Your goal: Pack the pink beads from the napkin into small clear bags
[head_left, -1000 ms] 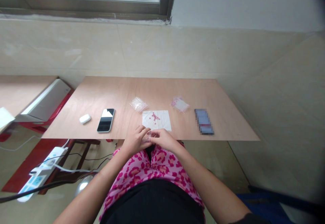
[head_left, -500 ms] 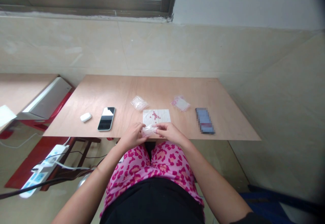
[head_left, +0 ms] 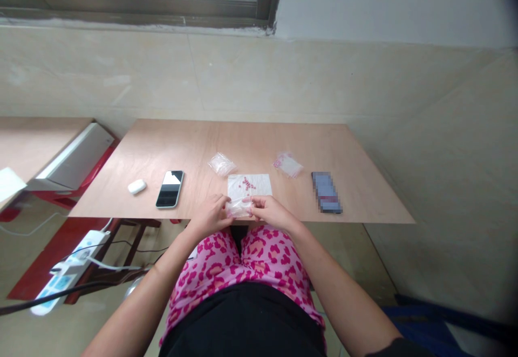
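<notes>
Between my hands, at the table's front edge, is a small clear plastic bag [head_left: 239, 207]. My left hand [head_left: 211, 214] pinches its left side, and my right hand [head_left: 272, 211] grips its right side with thumb and fingers. Just beyond the bag lies a white sheet [head_left: 262, 183] with several small red pieces [head_left: 247, 184] on it, too small to name. Behind the sheet to the left rests a pile of clear plastic bags [head_left: 221, 164]. Farther right sits a stack of clear bags with pink-red markings [head_left: 288, 164].
On the wooden table [head_left: 186, 141], a phone [head_left: 170, 189] and a white earbud case [head_left: 136, 186] lie to the left. Another phone [head_left: 327, 192], its screen blurred out, lies to the right. A power strip [head_left: 70, 270] with cables hangs below at the left.
The bag between my hands is spread a little wider and flatter than before. Both hands stay in nearly the same place, and the things on the table have not moved.
</notes>
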Demonstrator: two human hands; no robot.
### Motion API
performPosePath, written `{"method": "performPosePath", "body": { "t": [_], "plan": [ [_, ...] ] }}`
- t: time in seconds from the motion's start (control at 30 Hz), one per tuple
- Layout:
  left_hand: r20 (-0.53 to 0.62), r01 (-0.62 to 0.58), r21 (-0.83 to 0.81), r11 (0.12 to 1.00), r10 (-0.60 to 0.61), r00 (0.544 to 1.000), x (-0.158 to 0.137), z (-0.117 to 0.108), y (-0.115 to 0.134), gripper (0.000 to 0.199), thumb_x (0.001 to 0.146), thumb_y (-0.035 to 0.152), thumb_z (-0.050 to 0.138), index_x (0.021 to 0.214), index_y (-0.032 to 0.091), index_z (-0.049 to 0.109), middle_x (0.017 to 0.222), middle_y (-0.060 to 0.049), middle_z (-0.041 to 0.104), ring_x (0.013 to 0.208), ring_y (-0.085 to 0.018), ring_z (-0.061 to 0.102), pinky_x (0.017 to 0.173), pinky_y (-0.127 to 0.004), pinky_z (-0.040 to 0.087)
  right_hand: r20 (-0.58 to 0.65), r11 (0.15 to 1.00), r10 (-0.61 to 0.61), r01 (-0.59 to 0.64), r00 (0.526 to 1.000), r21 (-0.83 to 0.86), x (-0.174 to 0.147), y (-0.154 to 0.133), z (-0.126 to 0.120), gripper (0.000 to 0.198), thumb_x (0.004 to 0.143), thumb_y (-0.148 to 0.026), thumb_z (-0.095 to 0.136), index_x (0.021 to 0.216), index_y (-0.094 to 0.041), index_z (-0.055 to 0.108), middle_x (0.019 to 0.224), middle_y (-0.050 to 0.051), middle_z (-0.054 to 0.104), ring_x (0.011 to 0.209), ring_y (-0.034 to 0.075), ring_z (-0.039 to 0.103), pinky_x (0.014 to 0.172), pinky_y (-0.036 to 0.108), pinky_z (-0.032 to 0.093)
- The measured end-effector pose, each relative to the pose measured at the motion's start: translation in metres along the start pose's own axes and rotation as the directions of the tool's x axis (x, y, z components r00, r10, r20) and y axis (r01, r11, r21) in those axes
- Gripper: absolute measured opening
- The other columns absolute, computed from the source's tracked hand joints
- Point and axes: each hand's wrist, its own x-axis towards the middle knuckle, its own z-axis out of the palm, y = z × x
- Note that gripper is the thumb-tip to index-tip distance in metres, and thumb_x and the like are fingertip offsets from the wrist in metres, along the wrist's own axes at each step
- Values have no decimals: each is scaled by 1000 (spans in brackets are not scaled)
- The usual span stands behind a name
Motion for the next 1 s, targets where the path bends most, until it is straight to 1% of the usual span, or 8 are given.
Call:
{"method": "performPosePath", "body": {
  "t": [0.1, 0.3, 0.4, 0.5, 0.57, 0.73, 0.9, 1.0],
  "plan": [
    [-3, -2, -9, 1000, 2, 1000, 0, -2, -2, 37, 82, 30, 73, 114, 20, 57, 105, -9, 65, 97, -27, 64, 84, -39, 51, 9, 1000, 4, -4, 1000, 26, -1, -2, 0, 44, 83, -28, 68, 123, -11, 70, 74, 0, 64, 58, 10, 52, 55, 22, 39],
    [36, 23, 13, 1000, -23, 999, -1, -7, -9, 31, 87, 44, 72, 102, 20, 60, 95, -6, 63, 85, -24, 63, 75, -37, 51, 3, 1000, -20, 20, 1000, 1, -3, -6, -6, 44, 85, -31, 70, 124, -12, 70, 79, 2, 68, 62, 11, 55, 59, 23, 44],
    [26, 7, 21, 1000, -7, 1000, -2, -8, -12, 47, 85, 47, 75, 121, 22, 59, 110, -9, 64, 100, -28, 64, 85, -42, 53, -2, 1000, -27, 27, 1000, 6, -3, -7, -8, 42, 85, -32, 71, 123, -13, 71, 79, 3, 68, 64, 12, 56, 60, 23, 45],
    [-28, -33, 17, 999, 33, 999, -4, -8, -9, 79, 81, 51, 79, 147, 27, 43, 136, -14, 56, 123, -35, 56, 102, -52, 49, 1, 999, -35, 35, 999, 25, -2, -5, -6, 42, 85, -32, 71, 123, -14, 71, 78, 2, 68, 62, 11, 55, 58, 22, 43],
    [-63, -58, 1, 998, 58, 996, -3, -7, -3, 87, 81, 54, 78, 153, 27, 37, 145, -16, 50, 133, -36, 50, 109, -54, 45, 4, 999, -30, 30, 1000, 41, 0, -1, -3, 42, 84, -31, 71, 122, -14, 71, 75, 1, 66, 60, 11, 54, 57, 22, 42],
    [-57, -120, -107, 987, 114, 992, 5, 0, 18, 79, 85, 54, 75, 150, 26, 42, 145, -16, 50, 136, -34, 49, 113, -51, 44, 65, 994, -15, 7, 998, 109, 7, 12, 7, 40, 83, -31, 71, 120, -16, 70, 68, -2, 62, 57, 12, 52, 55, 23, 41],
    [29, -86, -254, 964, 96, 995, 13, 11, 24, 62, 88, 45, 74, 141, 25, 50, 128, -11, 64, 116, -28, 64, 99, -43, 54, 81, 995, -92, 88, 992, 54, 7, 17, 12, 22, 84, -28, 70, 102, -15, 72, 76, 0, 66, 65, 13, 57, 61, 23, 45],
    [34, -59, -267, 962, 71, 997, 17, 11, 21, 55, 86, 43, 76, 133, 24, 56, 122, -10, 67, 110, -27, 66, 96, -41, 54, 73, 994, -89, 85, 993, 64, 7, 16, 11, 21, 87, -31, 69, 100, -15, 72, 77, 1, 67, 66, 14, 59, 61, 24, 47]
  ]
}}
